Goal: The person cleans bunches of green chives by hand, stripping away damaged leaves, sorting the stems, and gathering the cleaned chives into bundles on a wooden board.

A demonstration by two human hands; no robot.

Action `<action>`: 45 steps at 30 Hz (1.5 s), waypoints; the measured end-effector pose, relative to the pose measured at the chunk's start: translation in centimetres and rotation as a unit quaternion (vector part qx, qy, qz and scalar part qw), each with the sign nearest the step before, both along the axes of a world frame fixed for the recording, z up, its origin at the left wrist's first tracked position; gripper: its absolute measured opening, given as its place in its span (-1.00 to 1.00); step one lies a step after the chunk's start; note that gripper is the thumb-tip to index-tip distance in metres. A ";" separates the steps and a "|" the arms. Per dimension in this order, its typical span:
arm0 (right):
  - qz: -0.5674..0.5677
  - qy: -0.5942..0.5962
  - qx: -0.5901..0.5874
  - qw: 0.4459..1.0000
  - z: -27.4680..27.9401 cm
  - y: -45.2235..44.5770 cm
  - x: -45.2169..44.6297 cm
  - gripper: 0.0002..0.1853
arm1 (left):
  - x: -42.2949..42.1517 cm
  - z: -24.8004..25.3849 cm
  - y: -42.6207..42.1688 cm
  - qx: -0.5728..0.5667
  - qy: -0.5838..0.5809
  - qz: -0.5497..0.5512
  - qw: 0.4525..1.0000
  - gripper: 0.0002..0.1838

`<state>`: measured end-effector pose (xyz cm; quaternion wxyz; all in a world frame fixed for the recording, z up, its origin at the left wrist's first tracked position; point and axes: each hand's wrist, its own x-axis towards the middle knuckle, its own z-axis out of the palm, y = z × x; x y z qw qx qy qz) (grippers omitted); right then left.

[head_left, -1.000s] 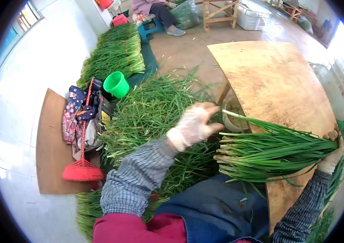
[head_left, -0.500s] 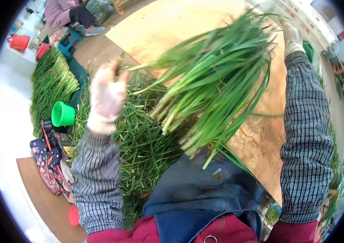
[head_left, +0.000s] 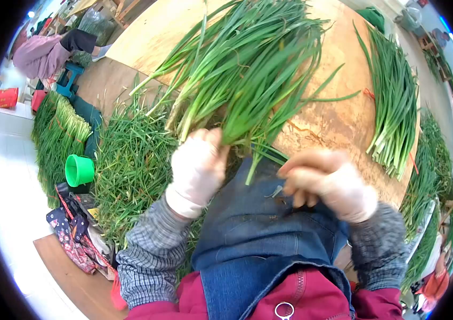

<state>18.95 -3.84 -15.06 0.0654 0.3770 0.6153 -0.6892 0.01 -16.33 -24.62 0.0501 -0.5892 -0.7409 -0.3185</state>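
A loose heap of garlic chives (head_left: 269,58), long flat green leaves with pale stem ends, lies on the board in front of me with the stems toward my lap. My left hand (head_left: 200,168), in a thin pale glove, is closed around a few garlic chives at the heap's near edge. To the right of it, above my denim apron (head_left: 258,229), my gloved right hand (head_left: 325,181) has its fingers loosely bent and apart, close to some stems. I see nothing held in it, though motion blurs it a little. A tied garlic chive bundle (head_left: 394,101) lies on the board's right side.
The wooden board (head_left: 338,122) reaches away from my lap. Trimmed leaves (head_left: 130,176) are piled at left, beside a green cup (head_left: 79,170) and stacked bundles (head_left: 58,144). Another person (head_left: 45,56) sits at far left. More greens (head_left: 429,170) lie along the right.
Both hands have come in toward my lap, the right from the board's far right side. My left hand has taken hold of garlic chives. The tied bundle at right now shows as the view shifted.
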 end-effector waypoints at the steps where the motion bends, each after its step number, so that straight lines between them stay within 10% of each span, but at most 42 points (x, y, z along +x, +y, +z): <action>1: -0.008 -0.017 -0.035 0.999 -2.3 -1.3 0.3 -0.71 | -1.1 -0.5 -0.1 0.052 -0.092 -0.031 0.994 -0.73; 3: -0.042 -0.002 -0.059 0.997 -6.3 -3.3 0.4 -0.64 | -1.9 0.8 -0.4 0.012 -0.322 0.034 0.946 -0.72; 7: -0.193 0.143 -0.116 0.964 -9.2 -4.7 -1.3 -0.61 | -0.9 4.1 -0.6 0.026 0.180 0.077 0.980 -0.61; 18: -0.333 0.261 -0.182 0.888 -9.6 -5.7 -2.7 -0.75 | 2.0 -0.1 2.3 -0.013 0.235 -0.066 0.970 -0.56; 21: -0.322 0.274 -0.124 0.898 -7.4 -5.4 -2.4 -0.80 | 1.6 -0.2 2.2 0.088 0.163 -0.083 0.979 -0.63; 23: -0.340 0.263 -0.130 0.893 -6.2 -5.1 -2.6 -0.82 | 2.1 0.7 2.5 0.156 -0.122 -0.076 0.977 -0.84; 28: -0.359 0.261 -0.221 0.868 -6.1 -3.4 -3.6 -0.86 | 3.5 2.2 1.1 0.047 -0.429 0.019 0.902 -0.95; 39: -0.406 0.226 -0.133 0.875 -6.2 -3.0 -4.9 -0.85 | 5.4 1.9 1.7 0.152 0.057 0.003 0.987 -0.75; 45: -0.380 0.246 -0.132 0.882 -7.1 -2.4 -4.2 -0.82 | 5.9 2.6 1.4 0.197 0.030 -0.027 0.980 -0.78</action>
